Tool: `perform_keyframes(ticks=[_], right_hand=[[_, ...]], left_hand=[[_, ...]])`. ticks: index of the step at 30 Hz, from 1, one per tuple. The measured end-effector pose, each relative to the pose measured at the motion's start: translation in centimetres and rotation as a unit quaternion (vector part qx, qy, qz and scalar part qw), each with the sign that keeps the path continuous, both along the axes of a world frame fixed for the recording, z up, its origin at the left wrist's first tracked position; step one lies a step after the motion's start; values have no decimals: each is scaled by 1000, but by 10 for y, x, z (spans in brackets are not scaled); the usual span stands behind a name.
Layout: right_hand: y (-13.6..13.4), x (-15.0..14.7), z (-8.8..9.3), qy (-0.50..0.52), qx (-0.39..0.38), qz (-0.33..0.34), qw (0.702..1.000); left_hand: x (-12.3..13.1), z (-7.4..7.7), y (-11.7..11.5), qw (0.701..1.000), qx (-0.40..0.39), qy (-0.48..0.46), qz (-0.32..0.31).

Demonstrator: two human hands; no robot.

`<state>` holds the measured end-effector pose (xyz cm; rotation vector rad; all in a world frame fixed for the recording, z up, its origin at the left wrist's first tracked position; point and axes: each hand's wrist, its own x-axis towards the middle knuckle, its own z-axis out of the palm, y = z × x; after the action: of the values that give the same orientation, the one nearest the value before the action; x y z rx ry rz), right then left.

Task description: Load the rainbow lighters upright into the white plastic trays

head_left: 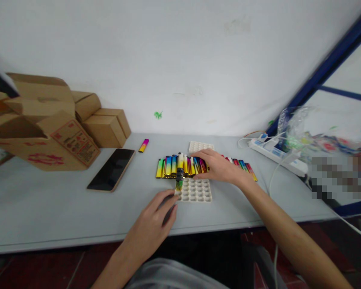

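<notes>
My left hand (153, 214) rests at the left edge of a white tray (195, 190) with rows of holes, its fingertips gripping the near left corner. Several lighters with black tops (179, 174) stand upright in the tray's left column. Behind the tray lies a row of shiny, rainbow-coloured lighters (168, 166), side by side. Over the middle of that row reaches my right hand (218, 165), thumb at the near ends and fingers at the far ends, closed around some lighters. The palm and fingers hide part of the row.
A second white tray (201, 146) lies behind the row. One lighter (143, 145) lies apart, near a phone (112, 170). Cardboard boxes (69, 136) stand left. A power strip (278, 155) with cables is at right, beside a blue frame (321, 64) and plastic bags.
</notes>
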<state>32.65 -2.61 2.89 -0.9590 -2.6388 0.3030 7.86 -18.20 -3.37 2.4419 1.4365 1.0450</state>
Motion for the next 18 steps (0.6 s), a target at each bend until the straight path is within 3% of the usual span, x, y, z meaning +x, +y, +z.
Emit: perform_keyframes(ticks=[4, 7, 12, 18], right_hand=[[-9, 8, 10, 87, -10, 10, 996], [-14, 20, 20, 189, -36, -20, 981], [-16, 30, 27, 372, -192, -74, 905], [-20, 18, 12, 435, -255, -116, 856]], left_hand=[[0, -1, 0, 1000, 7, 0, -1], [0, 0, 0, 1000, 9, 0, 3], [0, -1, 0, 1000, 5, 3, 6], [-1, -4, 1, 1000, 5, 4, 2]])
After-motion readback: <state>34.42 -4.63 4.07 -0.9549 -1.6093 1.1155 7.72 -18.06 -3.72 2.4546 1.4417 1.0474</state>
